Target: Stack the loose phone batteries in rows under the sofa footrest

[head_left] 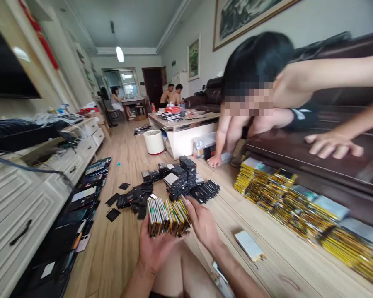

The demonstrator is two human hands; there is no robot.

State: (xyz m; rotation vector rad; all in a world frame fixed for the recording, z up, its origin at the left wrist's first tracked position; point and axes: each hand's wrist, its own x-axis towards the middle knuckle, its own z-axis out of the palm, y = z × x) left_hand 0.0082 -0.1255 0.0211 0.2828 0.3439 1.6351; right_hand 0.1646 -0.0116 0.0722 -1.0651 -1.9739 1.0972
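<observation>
Dozens of slim gold-and-silver-edged slabs (168,217) sit bunched in one block above the person's lap, cupped from below by the left hand (155,248) while the right hand (202,221) presses against the block's far end, so the grip is closed around the whole bunch. To the right of the grip, long ranked rows of similar gold-edged slabs (298,207) already line the wooden floor (127,256) beside a brown leather sofa (329,178), with one pale slab (248,246) lying apart; ahead of the grip, a heap of black slabs (180,182) remains loose.
</observation>
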